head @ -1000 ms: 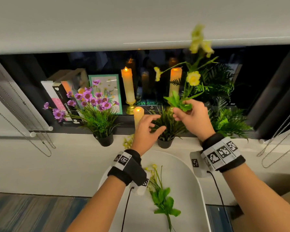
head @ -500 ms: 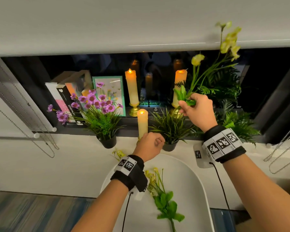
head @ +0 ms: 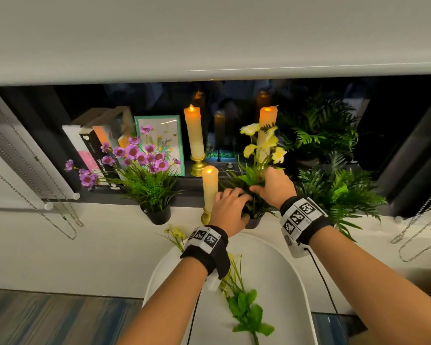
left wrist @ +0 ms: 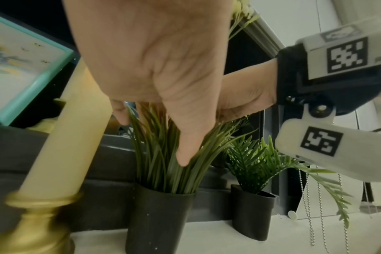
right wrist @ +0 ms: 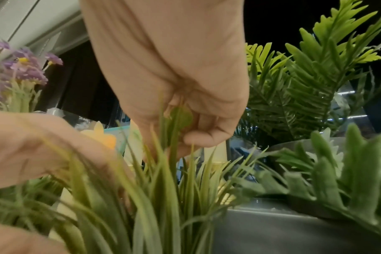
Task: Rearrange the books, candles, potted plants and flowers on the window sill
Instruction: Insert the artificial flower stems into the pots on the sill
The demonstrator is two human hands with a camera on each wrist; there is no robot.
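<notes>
A spray of yellow flowers [head: 264, 143] stands in the small grass plant [head: 237, 178], whose black pot [head: 255, 222] sits on the white sill [head: 97, 235]. My right hand [head: 264, 185] pinches the spray's stem low among the blades; in the right wrist view the stem [right wrist: 176, 120] runs between thumb and fingers of that hand [right wrist: 180, 132]. My left hand [head: 237, 202] reaches into the same tuft from the left. In the left wrist view that hand [left wrist: 154, 135] has grass blades [left wrist: 163, 168] between thumb and fingers above the pot [left wrist: 159, 220].
A short lit candle [head: 209, 185] stands just left of my left hand. Behind are two tall candles [head: 194, 133], books [head: 92, 150], a green-framed picture [head: 159, 140] and a purple flower pot [head: 157, 215]. Ferns [head: 334, 190] crowd the right. Loose yellow stems [head: 241, 302] lie on the white table [head: 279, 270].
My right hand has brought the yellow spray down from high on the right into the grass pot. My left hand moved from beside the short candle onto the grass.
</notes>
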